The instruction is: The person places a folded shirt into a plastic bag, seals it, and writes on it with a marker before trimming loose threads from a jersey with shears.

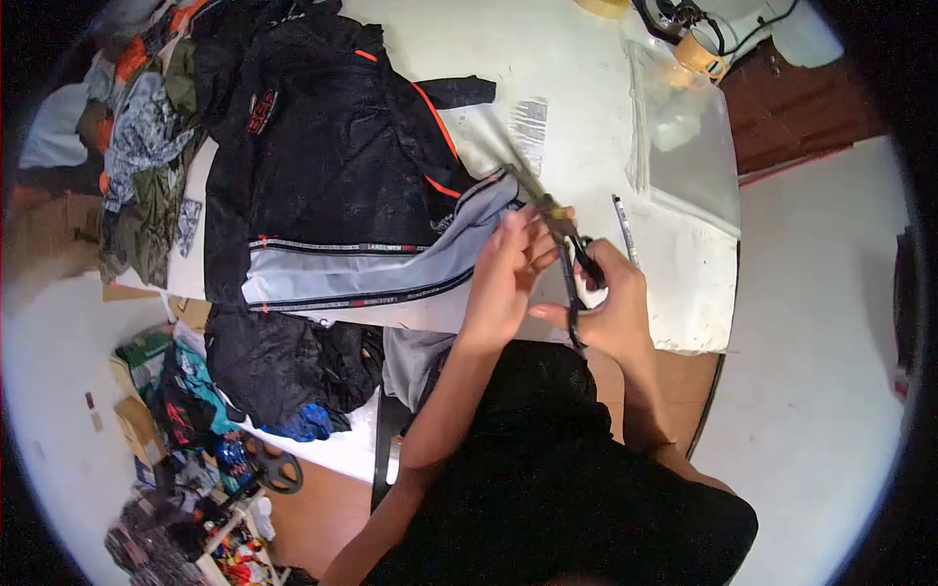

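A pair of scissors (557,220) with dark handles is in my right hand (614,303), whose fingers are round the handles; the blades point up and left, slightly blurred. My left hand (508,269) is closed at the end of a grey band (342,276) with black lettered edges, close beside the scissors' pivot. The band runs left along the hem of a black garment (322,156) with orange piping, which lies spread on the white table (576,78). Exactly what my left fingertips pinch is partly hidden.
A pen (625,230) lies right of the scissors. Clear plastic bags (684,137) rest at the table's right side, near an orange cup (700,55). Camouflage clothes (147,146) are heaped at the left. More dark fabric (283,366) hangs below the table's front edge.
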Tool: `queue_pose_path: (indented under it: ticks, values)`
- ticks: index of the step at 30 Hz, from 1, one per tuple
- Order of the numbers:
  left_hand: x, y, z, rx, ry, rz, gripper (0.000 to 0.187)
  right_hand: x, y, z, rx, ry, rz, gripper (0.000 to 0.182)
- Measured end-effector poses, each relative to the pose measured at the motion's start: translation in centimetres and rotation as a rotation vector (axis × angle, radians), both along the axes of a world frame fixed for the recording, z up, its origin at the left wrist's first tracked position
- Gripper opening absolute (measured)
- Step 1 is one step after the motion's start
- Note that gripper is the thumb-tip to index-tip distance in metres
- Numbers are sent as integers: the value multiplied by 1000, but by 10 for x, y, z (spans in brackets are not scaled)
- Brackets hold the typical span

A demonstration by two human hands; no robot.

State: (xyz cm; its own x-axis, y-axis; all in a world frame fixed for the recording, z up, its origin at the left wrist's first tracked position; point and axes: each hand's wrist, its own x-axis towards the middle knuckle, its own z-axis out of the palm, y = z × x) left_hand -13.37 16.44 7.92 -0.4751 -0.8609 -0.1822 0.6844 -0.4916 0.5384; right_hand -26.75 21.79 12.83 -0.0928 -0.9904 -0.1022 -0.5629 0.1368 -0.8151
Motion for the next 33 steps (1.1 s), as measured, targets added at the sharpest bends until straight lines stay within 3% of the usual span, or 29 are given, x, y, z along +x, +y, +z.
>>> queue_pose_path:
  ticks: [2, 3, 7, 9, 13, 15, 17, 19, 21, 26, 28, 33]
  values:
    - [-3, 6, 11, -117, -68, 54, 43, 5, -2, -7, -249, 266, 11, 64]
    - [-3, 8, 11, -113, -70, 49, 43, 8, 0, -7, -244, 265, 6, 64]
    - [4, 10, 7, -89, 95, 103, 46, 9, 2, -6, -216, 65, 43, 72]
    - [10, 12, -3, -161, 186, 72, 44, 7, 3, 3, 2, -187, 180, 69]
    - [12, 10, -20, -175, 483, -9, 39, 7, 5, -8, 76, -480, 292, 67]
    - [10, 14, -20, -140, 419, 21, 39, -7, 2, -3, 104, -400, 344, 64]
    - [7, 17, -24, -116, 306, 69, 39, -25, -6, 1, -56, -390, 538, 60]
    - [6, 18, -25, -83, 343, 57, 38, -37, -13, 5, 6, -431, 573, 58]
    - [7, 15, -21, -126, 399, 73, 37, -40, -17, 5, -211, -365, 629, 52]
    - [13, 12, -18, -73, 463, 124, 37, -28, -26, -1, -246, -487, 621, 41]
    - [14, 10, -18, -115, 573, 52, 35, -21, -33, -4, -280, -699, 413, 31]
    - [12, 25, -19, -37, 421, 40, 35, 3, -44, 7, -377, -552, 300, 22]
